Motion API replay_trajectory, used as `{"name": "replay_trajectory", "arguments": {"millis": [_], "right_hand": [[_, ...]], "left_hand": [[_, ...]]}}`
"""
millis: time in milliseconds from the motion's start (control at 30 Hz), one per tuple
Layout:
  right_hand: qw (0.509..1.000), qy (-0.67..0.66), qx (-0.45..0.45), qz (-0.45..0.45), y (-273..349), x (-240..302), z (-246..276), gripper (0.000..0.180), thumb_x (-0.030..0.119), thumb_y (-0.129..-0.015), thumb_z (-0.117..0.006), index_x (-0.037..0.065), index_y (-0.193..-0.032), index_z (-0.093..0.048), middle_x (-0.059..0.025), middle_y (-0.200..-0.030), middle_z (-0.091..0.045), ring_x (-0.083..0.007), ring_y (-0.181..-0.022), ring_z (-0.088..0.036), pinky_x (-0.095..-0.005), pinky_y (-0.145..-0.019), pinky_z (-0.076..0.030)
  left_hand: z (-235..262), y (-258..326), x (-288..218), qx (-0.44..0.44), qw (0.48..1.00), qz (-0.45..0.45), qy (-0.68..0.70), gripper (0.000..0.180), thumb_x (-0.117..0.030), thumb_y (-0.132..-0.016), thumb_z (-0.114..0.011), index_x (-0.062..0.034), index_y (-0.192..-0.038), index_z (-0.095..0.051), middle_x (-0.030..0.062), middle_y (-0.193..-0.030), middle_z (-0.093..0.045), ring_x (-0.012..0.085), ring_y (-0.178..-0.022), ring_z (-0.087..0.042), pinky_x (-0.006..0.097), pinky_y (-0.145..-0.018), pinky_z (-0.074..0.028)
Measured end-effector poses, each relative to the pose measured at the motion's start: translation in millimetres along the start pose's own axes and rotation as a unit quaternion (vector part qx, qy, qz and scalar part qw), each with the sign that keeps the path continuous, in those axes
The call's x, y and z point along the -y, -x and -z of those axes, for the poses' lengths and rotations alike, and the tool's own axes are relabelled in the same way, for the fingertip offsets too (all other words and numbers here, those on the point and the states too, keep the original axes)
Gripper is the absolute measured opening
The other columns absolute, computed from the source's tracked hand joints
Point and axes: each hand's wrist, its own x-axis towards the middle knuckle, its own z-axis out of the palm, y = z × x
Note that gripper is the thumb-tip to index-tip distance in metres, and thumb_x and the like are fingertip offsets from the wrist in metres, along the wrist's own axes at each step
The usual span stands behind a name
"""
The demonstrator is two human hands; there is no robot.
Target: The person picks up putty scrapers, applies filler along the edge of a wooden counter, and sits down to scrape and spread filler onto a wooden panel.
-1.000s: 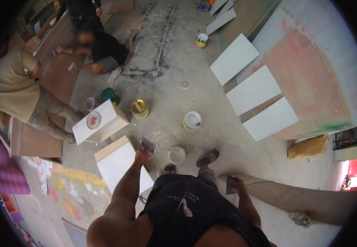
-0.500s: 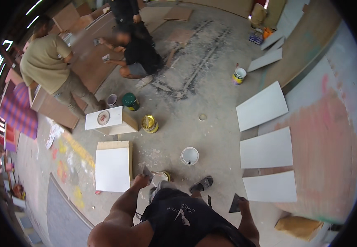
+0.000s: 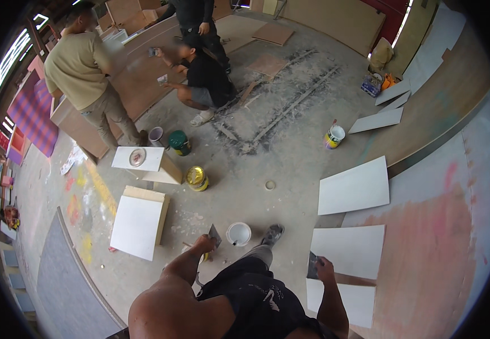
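1. At eight o'clock from the view's middle, a white-topped box (image 3: 134, 226) sits on the floor (image 3: 295, 169), pale face up, presumably to keep that face off the concrete.
2. At nine o'clock, a second box (image 3: 155, 159) serves as a stand: a round lid (image 3: 137, 157) rests on top, probably to keep it off the ground.
3. Also near nine o'clock, a yellow can (image 3: 197, 179) stands upright, as a container of liquid would need.
4. At seven o'clock, the left hand (image 3: 204, 244) is wrapped around the left scraper (image 3: 215, 234), leaving its broad blade free.
5. At six o'clock, a white bucket (image 3: 238, 234) stands just beside that blade, mouth up, seemingly for easy reach.
6. At five o'clock, the right hand (image 3: 325, 270) grasps the right scraper (image 3: 312, 266), blade toward nine; whether it touches anything beneath, I cannot tell.
7. From three to five o'clock, white panels (image 3: 354, 185) form a row, gaps likely sparing their edges.
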Motion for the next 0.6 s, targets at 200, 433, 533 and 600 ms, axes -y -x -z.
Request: {"name": "replay_trajectory", "arguments": {"millis": [200, 433, 533, 600], "right_hand": [[0.983, -0.119, -0.016, -0.140, 2, -105, 61, 0.035, 0.019, -0.087, -0.064, 0.000, -0.116, -0.068, -0.0167, -0.104, -0.073, -0.0279, -0.097, -0.070, -0.0402, -0.085, -0.053], [0.939, -0.173, -0.114, -0.276, -13, -69, 117, 0.035, 0.020, -0.092, -0.060, -0.001, -0.118, -0.069, -0.0144, -0.107, -0.070, -0.0233, -0.097, -0.066, -0.0384, -0.087, -0.052], [0.969, -0.055, -0.057, -0.236, -58, -36, 139, 0.034, 0.022, -0.092, -0.063, -0.001, -0.117, -0.069, -0.0138, -0.105, -0.071, -0.0224, -0.094, -0.066, -0.0373, -0.085, -0.053], [0.974, -0.030, -0.071, -0.211, -92, 0, 141, 0.034, 0.022, -0.092, -0.066, -0.001, -0.117, -0.069, -0.0125, -0.103, -0.072, -0.0214, -0.092, -0.067, -0.0360, -0.083, -0.054]], "left_hand": [[-45, -87, -32, 0.106, 0.992, 0.054, 0.043, 0.041, -0.035, -0.089, -0.055, 0.0019, -0.083, -0.071, 0.0125, -0.074, -0.073, 0.0216, -0.068, -0.072, 0.036, -0.067, -0.057], [-67, -184, -172, -0.027, 0.996, -0.035, -0.076, 0.046, -0.044, -0.085, -0.060, -0.0011, -0.097, -0.072, 0.0207, -0.089, -0.073, 0.0343, -0.082, -0.072, 0.045, -0.073, -0.057], [-46, -245, -251, 0.019, 0.988, -0.150, -0.027, 0.038, -0.038, -0.081, -0.065, -0.0063, -0.101, -0.071, 0.0241, -0.103, -0.071, 0.0394, -0.089, -0.070, 0.047, -0.079, -0.056], [-32, -267, -313, 0.033, 0.929, -0.288, -0.228, 0.032, -0.034, -0.082, -0.064, -0.0111, -0.105, -0.069, 0.0221, -0.096, -0.071, 0.0402, -0.087, -0.070, 0.047, -0.079, -0.057]]}}
